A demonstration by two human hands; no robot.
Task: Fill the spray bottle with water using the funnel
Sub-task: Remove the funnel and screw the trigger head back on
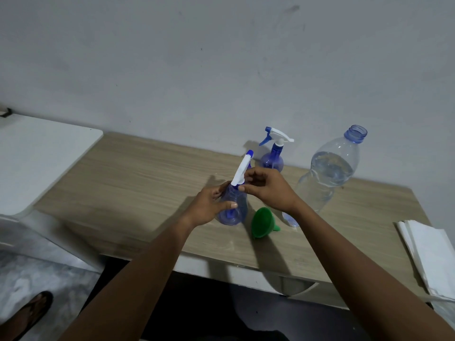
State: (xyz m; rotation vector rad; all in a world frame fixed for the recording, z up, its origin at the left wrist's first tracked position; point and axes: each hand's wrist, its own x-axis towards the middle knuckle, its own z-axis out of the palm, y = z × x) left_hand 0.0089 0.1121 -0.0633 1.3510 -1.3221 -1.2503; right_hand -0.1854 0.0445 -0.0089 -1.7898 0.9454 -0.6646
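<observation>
I see my left hand (209, 205) gripping the spray bottle (232, 207) body, right hand (267, 190) on its white trigger head (242, 172); green funnel (262, 223) lying beside, water bottle (327, 173) uncapped behind.

The scene is dimly and evenly lit, with a cool grey cast. Soft shadows are thrown toward the lower left of the frame on the table (138, 173). Wide-angle bending and slight softness are seen at the edges.
</observation>
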